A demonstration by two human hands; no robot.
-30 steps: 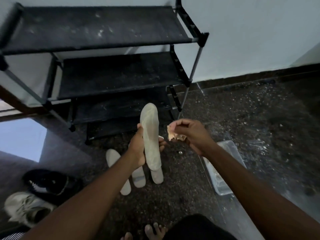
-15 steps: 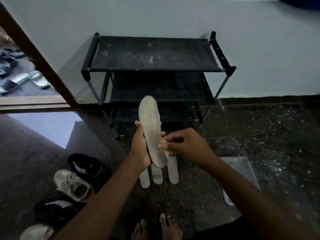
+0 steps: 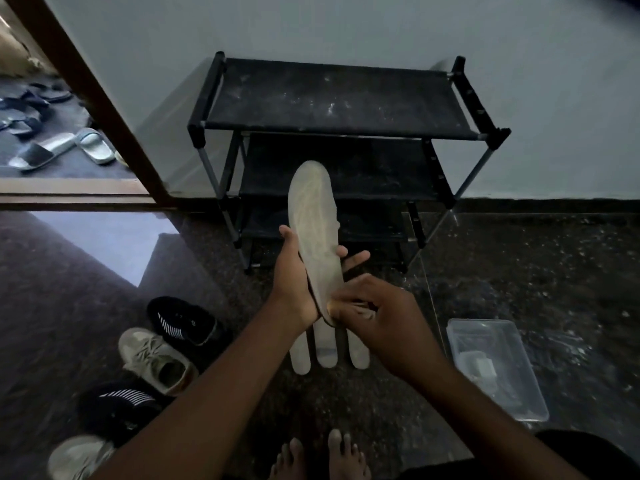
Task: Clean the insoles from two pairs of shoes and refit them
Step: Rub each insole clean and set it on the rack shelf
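head view: a dark speckled stone floor (image 3: 519, 271), glossy enough to mirror a pale patch of light at the left, meets a plain pale wall (image 3: 346, 29) along a dark skirting (image 3: 554, 206). a brown door frame (image 3: 86, 84) slants down the left, and sandals (image 3: 62, 150) lie scattered past it. one black rack (image 3: 332, 102) stands against the wall, dusty, with at least three shelves showing. one insole (image 3: 313, 216) is held up in front of the rack, toe end upward. the left hand (image 3: 294, 282) grips its middle, thumb curled over the near edge and fingertips (image 3: 358, 257) poking out spread behind the far edge. the right hand (image 3: 384, 320) sits at the heel end, fingers curled and pinching a pale wad (image 3: 360, 308) against the insole. three more insoles (image 3: 325, 348) lie side by side on the floor just below the hands. four shoes sit at the left — two black shoes (image 3: 183, 320) with white stripes and two grey shoes (image 3: 156, 358), alternating in a loose line. one clear box (image 3: 495, 365) rests on the floor at the right, its contents too faint to tell. two bare feet (image 3: 318, 459) show at the bottom edge.
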